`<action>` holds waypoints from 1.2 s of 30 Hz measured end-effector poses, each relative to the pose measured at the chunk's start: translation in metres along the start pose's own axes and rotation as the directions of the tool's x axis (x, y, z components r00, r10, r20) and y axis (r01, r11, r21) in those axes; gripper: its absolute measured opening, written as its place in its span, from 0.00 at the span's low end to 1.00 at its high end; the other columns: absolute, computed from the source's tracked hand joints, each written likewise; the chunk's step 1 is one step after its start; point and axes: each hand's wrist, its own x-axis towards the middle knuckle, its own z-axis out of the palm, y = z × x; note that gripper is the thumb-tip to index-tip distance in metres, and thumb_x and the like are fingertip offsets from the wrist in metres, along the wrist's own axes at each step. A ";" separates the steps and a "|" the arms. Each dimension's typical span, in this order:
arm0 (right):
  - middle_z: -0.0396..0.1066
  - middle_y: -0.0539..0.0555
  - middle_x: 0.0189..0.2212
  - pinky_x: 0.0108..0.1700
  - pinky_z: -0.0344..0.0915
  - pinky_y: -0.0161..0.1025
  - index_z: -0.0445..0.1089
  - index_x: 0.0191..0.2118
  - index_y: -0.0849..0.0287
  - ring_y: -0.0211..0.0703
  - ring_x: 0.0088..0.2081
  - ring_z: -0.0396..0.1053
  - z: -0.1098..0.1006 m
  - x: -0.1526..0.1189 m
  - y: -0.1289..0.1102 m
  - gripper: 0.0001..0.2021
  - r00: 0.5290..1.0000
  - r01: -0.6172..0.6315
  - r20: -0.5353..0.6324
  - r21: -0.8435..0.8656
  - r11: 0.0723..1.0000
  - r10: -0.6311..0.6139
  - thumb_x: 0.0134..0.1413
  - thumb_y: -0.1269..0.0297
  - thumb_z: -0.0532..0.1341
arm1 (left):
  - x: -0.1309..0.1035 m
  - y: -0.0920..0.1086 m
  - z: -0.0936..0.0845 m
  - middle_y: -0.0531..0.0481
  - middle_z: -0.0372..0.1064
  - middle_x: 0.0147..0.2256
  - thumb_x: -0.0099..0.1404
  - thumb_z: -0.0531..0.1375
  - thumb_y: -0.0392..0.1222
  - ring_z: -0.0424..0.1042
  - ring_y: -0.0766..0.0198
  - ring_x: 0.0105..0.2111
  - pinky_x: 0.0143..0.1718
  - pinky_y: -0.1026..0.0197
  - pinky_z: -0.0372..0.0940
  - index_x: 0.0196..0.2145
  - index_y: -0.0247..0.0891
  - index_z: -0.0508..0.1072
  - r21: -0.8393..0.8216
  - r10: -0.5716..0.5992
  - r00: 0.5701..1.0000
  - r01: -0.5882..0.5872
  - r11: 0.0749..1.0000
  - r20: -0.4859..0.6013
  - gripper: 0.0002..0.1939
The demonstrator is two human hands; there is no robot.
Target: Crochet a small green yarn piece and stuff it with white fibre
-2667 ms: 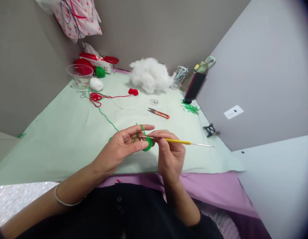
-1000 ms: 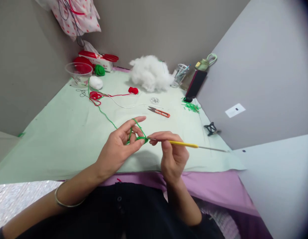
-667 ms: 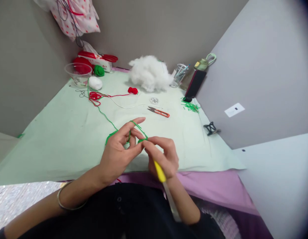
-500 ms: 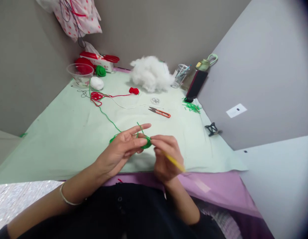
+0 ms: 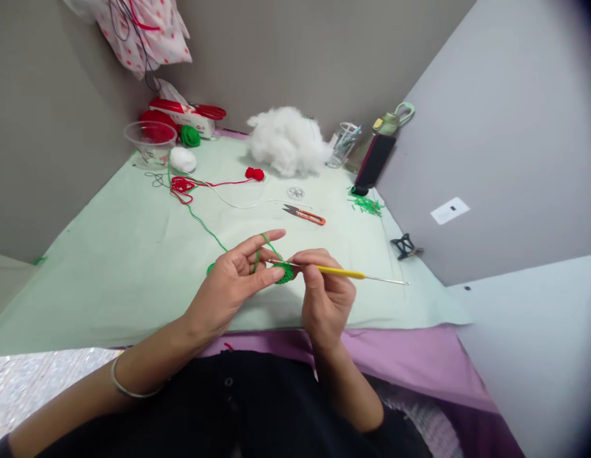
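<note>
Head view: near worktop's front edge (image 5: 390,320), our left hand (image 5: 222,280) pinches crochet (image 5: 287,273), right hand (image 5: 327,298) grips hook (image 5: 340,272); slack could drop indistinct stitches (image 5: 284,278).

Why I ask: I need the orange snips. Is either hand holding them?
No, the orange snips lie on the tabletop, apart from the left hand and right hand.

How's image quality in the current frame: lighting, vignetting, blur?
Head view: lighting soft and fairly even, faint shadow on the pale green tablecloth below the left hand; right edge darkens, most at the top corner; yellow-handled hook clear, no motion streak, but stitches in the green crochet piece too small to count.
</note>
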 end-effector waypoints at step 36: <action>0.72 0.51 0.31 0.34 0.69 0.41 0.78 0.40 0.53 0.38 0.30 0.70 -0.005 0.003 -0.003 0.09 0.996 -0.012 -0.082 0.038 0.999 0.015 0.68 0.65 0.59 | 0.005 0.009 -0.002 0.54 0.67 0.31 0.60 0.71 0.38 0.52 0.77 0.22 0.33 0.68 0.62 0.49 0.40 0.83 -0.187 -0.209 0.977 0.211 0.959 0.035 0.18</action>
